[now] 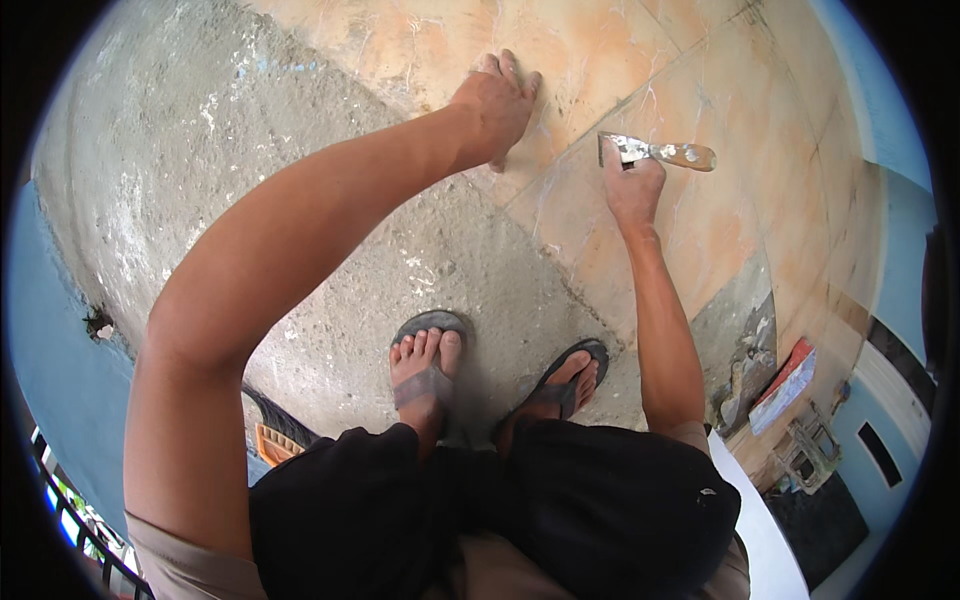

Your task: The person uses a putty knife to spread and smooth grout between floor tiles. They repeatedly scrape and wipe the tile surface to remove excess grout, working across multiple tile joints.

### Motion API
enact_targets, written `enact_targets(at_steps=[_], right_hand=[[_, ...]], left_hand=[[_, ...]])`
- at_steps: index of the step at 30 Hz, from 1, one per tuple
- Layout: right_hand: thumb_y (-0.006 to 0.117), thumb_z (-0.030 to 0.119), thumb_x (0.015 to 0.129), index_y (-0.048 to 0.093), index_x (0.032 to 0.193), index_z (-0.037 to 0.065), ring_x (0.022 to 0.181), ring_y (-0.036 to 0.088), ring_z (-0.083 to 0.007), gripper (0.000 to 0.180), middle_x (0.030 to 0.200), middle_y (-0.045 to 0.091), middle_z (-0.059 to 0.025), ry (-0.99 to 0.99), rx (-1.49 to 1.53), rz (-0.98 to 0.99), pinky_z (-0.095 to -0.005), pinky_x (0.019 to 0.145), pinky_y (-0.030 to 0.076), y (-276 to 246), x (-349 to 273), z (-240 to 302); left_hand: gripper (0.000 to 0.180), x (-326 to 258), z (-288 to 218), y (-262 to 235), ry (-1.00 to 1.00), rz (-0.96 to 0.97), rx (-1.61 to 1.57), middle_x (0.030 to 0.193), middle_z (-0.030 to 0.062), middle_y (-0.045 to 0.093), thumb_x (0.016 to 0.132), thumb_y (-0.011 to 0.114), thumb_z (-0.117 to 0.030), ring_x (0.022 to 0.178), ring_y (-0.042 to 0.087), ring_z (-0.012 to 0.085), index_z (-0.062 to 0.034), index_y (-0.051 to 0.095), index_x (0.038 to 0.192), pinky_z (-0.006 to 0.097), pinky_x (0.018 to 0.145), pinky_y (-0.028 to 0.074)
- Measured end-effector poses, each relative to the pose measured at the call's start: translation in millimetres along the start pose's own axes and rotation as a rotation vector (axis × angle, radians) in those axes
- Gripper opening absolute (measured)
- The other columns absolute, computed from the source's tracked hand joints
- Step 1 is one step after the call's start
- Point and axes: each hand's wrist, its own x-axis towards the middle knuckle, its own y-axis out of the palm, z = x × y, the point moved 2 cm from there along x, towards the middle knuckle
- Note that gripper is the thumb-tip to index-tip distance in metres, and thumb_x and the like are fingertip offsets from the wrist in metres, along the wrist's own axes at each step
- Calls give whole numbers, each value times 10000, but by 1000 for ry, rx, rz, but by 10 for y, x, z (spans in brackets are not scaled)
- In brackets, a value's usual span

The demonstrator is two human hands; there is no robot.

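Observation:
My left hand (498, 108) reaches across to the orange-beige floor tiles (590, 50) and rests there, fingers stretched out, with nothing held. It lies near the border between the tiles and the rough bare concrete (200, 170). In my right hand (634, 192) is a putty knife (680, 155) with a worn wooden handle and a blade smeared white. The blade points left, by a joint between tiles; I cannot tell whether its edge touches the surface. The handle sticks out to the right of my fist.
My sandalled feet (430, 350) stand on the concrete. A red and white packet (788, 385) and a dusty grey frame-like object (810, 452) lie at the right, near a blue wall (905, 230). An orange plastic basket-like item (275, 445) sits at lower left.

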Motion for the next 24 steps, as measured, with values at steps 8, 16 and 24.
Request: enact_targets(at_steps=[8, 16, 24], right_hand=[[759, 176, 948, 733, 945, -25, 678, 632, -107, 203, 726, 694, -54, 101, 2, 85, -326, 657, 519, -37, 67, 87], [718, 244, 972, 715, 914, 5, 762, 711, -282, 246, 831, 718, -203, 175, -97, 174, -422, 742, 533, -58, 44, 171], [721, 230, 953, 738, 925, 1, 733, 714, -356, 231, 811, 716, -187, 41, -135, 176, -419, 700, 548, 18, -10, -4]], left_hand=[[1282, 32, 68, -113, -6, -7, -15, 1577, 445, 299, 665, 987, -394, 1426, 459, 527, 30, 235, 1613, 445, 1055, 561], [1273, 9, 47, -63, -24, 13, -21, 1589, 441, 281, 679, 985, -385, 1435, 443, 533, 30, 226, 1613, 451, 1056, 563], [1290, 4, 57, -42, -25, -14, -3, 1598, 436, 271, 671, 989, -368, 1433, 456, 518, 10, 216, 1632, 438, 1056, 565]])
